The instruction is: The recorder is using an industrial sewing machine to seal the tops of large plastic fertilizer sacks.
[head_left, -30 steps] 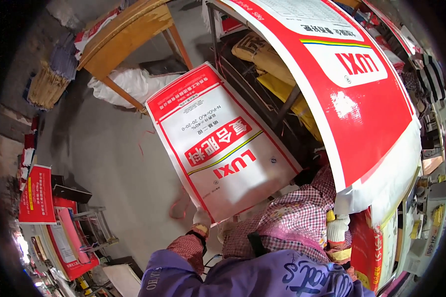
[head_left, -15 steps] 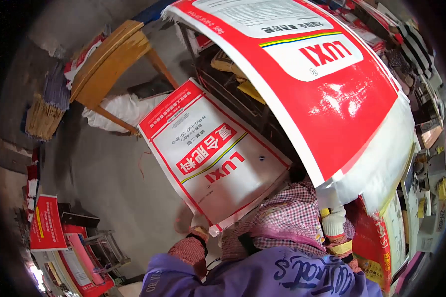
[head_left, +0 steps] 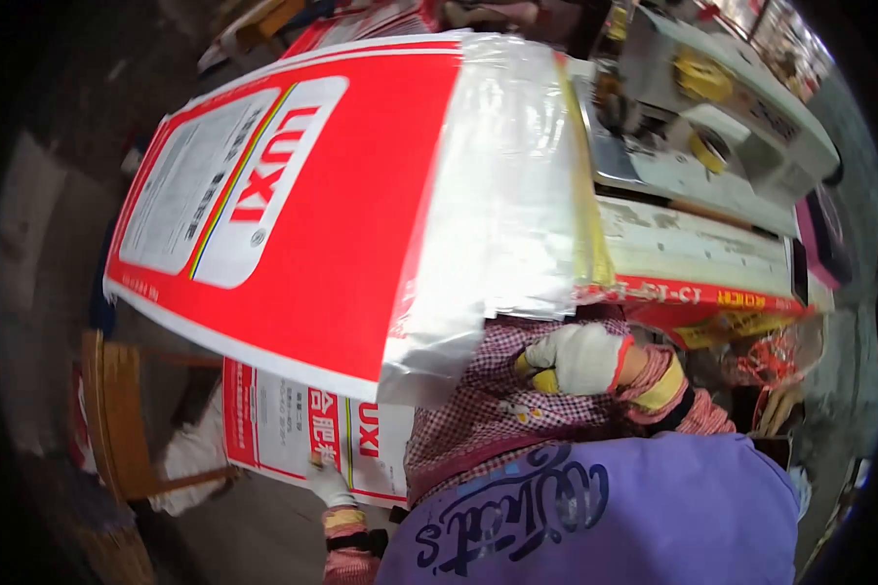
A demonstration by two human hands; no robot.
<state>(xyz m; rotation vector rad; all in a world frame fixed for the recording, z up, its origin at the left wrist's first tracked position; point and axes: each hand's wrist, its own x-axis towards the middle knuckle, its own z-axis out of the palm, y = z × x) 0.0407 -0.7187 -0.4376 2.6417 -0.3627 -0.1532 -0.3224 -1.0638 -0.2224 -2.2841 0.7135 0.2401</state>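
Note:
A red-and-white printed sack lies on top of a pile, its clear plastic liner sticking out at the right. Lower left, a second, mostly white printed sack shows partly from under the pile's overhanging edge. On that lower sack's near edge rests my left hand, in a white glove, its visible fingers stretched over the print. My right hand, gloved in white with yellow fingertips, hovers over my checked apron, just below the liner ends. Its fingers are curled in, with no object showing in them.
A white sewing machine stands on a worn table to the right. Beneath the table's edge hangs a clear bag with red scraps. A wooden chair and a white bundle are at lower left.
My view has swung right, bringing the sewing machine into sight. My right hand has come away from the pile's near corner. My left hand now lies over the lower sack's edge instead of its corner.

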